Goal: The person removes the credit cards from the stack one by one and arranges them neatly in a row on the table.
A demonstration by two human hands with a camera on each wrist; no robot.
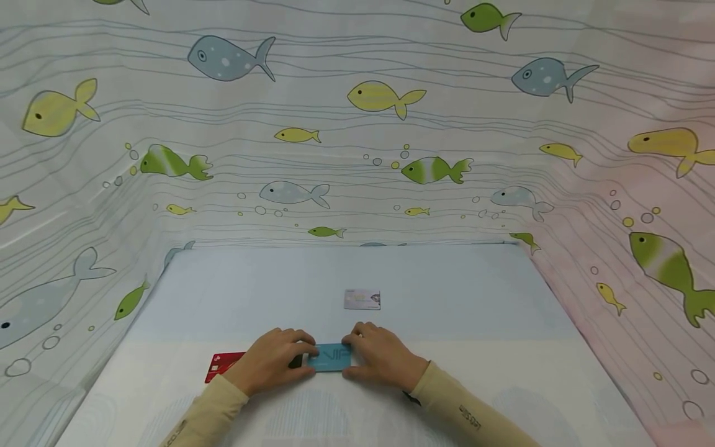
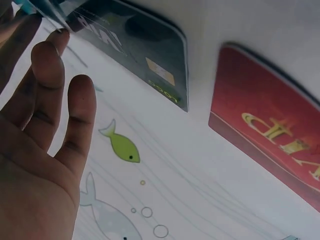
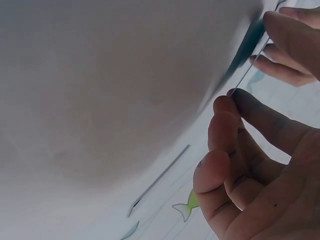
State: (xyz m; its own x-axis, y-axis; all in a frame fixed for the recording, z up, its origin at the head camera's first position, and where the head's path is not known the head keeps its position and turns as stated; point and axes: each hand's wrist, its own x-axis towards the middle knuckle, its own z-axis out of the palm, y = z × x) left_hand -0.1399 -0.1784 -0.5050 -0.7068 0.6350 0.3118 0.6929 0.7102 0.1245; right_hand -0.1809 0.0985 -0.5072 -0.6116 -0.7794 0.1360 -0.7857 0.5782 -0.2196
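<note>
A light blue card (image 1: 329, 358) marked VIP lies flat between my two hands in the head view. My left hand (image 1: 276, 361) pinches its left end, thumb near the lower edge and fingers near the upper edge. My right hand (image 1: 386, 355) pinches the right end the same way; the right wrist view shows its fingertips at the card's thin edge (image 3: 251, 65). Under the left hand a dark card (image 1: 295, 361) is mostly hidden; the left wrist view shows this dark card (image 2: 145, 50) with a gold chip. Left of it lies a red card (image 1: 219, 366), partly behind the left hand.
A pale silver card (image 1: 362, 300) lies farther back on the white table (image 1: 268, 285). Fish-patterned curtain (image 1: 335, 124) surrounds the table at the back and both sides. Beige sleeves (image 1: 469, 406) cover both forearms.
</note>
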